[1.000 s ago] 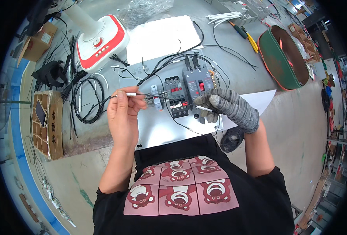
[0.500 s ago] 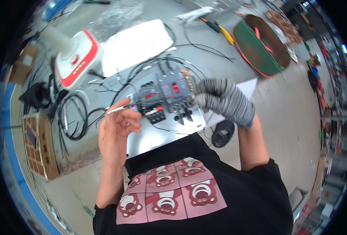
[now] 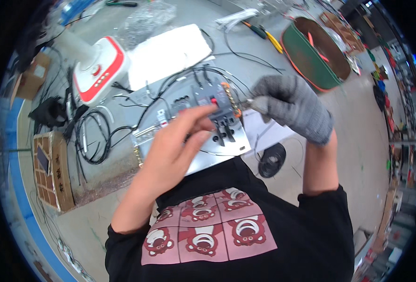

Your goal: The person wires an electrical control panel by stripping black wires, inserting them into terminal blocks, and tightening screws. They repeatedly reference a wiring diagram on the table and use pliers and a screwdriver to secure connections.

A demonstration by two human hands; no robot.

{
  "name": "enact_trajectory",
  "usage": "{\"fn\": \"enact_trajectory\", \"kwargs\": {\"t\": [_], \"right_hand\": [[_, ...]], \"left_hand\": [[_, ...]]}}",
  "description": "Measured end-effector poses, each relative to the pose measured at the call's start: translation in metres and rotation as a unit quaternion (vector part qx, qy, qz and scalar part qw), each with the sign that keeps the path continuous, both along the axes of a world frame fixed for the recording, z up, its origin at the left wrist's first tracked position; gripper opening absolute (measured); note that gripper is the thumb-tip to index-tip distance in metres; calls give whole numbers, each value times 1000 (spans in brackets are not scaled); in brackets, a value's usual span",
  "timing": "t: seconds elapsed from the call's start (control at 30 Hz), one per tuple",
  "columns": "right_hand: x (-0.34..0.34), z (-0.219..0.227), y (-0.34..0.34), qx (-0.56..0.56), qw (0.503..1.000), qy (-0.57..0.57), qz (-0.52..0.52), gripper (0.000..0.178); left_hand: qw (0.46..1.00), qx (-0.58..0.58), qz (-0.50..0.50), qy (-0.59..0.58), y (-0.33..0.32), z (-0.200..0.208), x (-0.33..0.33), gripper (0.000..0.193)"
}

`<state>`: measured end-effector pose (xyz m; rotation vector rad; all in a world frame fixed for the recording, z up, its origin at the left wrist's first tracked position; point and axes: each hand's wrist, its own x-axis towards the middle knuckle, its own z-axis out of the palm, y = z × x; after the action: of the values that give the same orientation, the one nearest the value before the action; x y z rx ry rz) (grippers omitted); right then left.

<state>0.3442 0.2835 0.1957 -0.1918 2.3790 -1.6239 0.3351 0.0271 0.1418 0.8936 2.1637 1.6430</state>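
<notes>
A metal mounting plate carries a dark grey circuit breaker with a red switch, plus smaller black switchgear partly hidden under my left hand. My bare left hand reaches over the plate, fingers stretched toward the breaker and thumb apart; I see nothing held in it. In a grey knitted glove, my right hand pinches thumb and forefinger just right of the brass terminal strip. Something small and thin pokes from the pinch, too blurred to name. Below that hand hangs a black coil of wire beside the plate.
Black cables lie looped at the left. A white and red fan base stands beyond them, next to white foam sheet. Yellow-handled pliers and a green bin are at the far right. A divided box sits at left.
My left hand has moved right over the switchgear, and the white piece at its fingers no longer shows. My right hand has drawn back rightward from the breaker.
</notes>
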Motion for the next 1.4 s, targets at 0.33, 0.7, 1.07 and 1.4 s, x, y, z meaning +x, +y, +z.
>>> {"fn": "enact_trajectory", "kwargs": {"t": [0.33,0.7,1.07,1.4], "right_hand": [[5,-24,-11,26,994,-25,99,30],[-37,-84,-30,118,989,77,37,21],[-80,-129,-12,3,999,42,32,15],[-104,-135,-6,5,999,-10,34,14]], "left_hand": [[956,-144,67,247,-11,-2,5,12],[890,-293,65,344,-1,-25,-43,23],[958,-231,55,162,-26,-54,-94,44],[963,-192,56,183,-33,-70,-120,25]]}}
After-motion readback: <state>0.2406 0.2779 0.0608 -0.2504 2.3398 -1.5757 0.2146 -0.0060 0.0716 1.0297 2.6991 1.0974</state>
